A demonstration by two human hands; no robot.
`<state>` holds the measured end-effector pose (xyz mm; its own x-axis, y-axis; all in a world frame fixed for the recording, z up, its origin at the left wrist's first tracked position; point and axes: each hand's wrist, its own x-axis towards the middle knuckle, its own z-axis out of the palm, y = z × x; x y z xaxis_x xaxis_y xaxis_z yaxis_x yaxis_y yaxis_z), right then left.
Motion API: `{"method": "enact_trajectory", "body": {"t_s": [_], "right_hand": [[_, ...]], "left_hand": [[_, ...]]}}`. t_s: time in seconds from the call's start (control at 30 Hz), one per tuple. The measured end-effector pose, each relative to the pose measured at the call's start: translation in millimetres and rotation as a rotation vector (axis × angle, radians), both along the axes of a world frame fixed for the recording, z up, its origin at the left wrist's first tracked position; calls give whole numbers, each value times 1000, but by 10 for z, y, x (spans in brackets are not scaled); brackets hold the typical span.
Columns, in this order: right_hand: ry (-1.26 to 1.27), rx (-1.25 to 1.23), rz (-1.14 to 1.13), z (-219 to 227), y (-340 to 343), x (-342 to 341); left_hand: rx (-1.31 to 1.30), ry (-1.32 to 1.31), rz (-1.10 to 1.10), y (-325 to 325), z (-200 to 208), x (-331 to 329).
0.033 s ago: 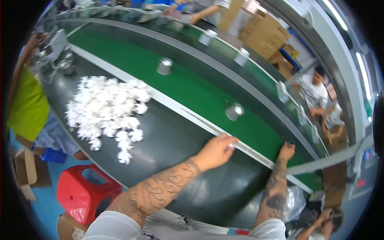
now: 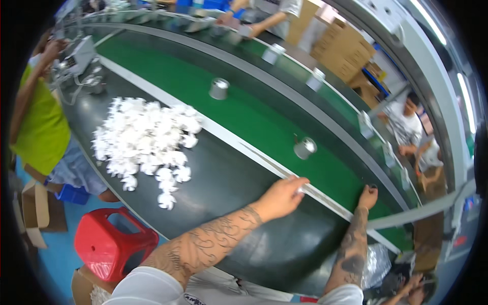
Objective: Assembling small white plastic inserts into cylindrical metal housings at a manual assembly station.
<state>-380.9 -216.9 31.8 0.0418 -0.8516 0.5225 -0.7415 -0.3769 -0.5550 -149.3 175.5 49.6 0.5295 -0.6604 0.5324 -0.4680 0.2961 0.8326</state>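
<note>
Evidently, a small white piece (image 2: pixel 301 190) sits at the tips of the left hand (image 2: pixel 279 199), over the pale strip (image 2: pixel 229 133) that parts the dark counter (image 2: pixel 206 201) from the green belt (image 2: pixel 259 117). The left fingers pinch it, thumb and forefinger directed rightward, toward the belt; the piece is too small and covered to show which way it points or how its long axis runs. Over the belt, the right hand (image 2: pixel 368 198) has its fingers curled close about a small greyish object (image 2: pixel 372 187), blurred, so I cannot tell its direction. Nearest on the belt is a silver can (image 2: pixel 305 148), its axis leaning in this view; well apart, farther up and left, another silver can (image 2: pixel 219 89) has its axis upright. Left on the counter lies a heap of white parts (image 2: pixel 145 134), turned every way, a short tail trailing toward the person. Beyond the counter's near edge stands a red stool (image 2: pixel 99 246). Dark lettering, cut by the lower edge, marks the white shirt (image 2: pixel 147 285); print on the cardboard boxes (image 2: pixel 338 48) across the belt is too small to read
</note>
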Motion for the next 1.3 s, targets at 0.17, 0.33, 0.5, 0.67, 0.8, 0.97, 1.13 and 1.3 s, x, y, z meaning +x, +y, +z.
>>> {"method": "enact_trajectory", "body": {"t_s": [0.17, 0.33, 0.5, 0.67, 0.8, 0.97, 1.13, 1.3], "right_hand": [[-704, 411, 533, 203, 1277, 789], [-436, 547, 875, 474, 2541, 766], [-165, 272, 900, 256, 3036, 707], [-212, 346, 928, 99, 2781, 565], [-318, 546, 1100, 266, 2951, 705], [-357, 609, 1201, 456, 2932, 674], [-387, 629, 1197, 450, 2902, 569], [-384, 651, 1187, 397, 2922, 576]], "left_hand": [[211, 186, -90, 151, 8, 113], [17, 710, -433, 24, -14, 202], [37, 436, -551, 119, 52, 68], [55, 78, -511, 50, 63, -104], [69, -120, -340, 166, 17, 30], [232, 330, -396, 127, 102, 36], [338, 51, -313, 118, 143, -109], [241, -188, -146, 136, 99, -150]]}}
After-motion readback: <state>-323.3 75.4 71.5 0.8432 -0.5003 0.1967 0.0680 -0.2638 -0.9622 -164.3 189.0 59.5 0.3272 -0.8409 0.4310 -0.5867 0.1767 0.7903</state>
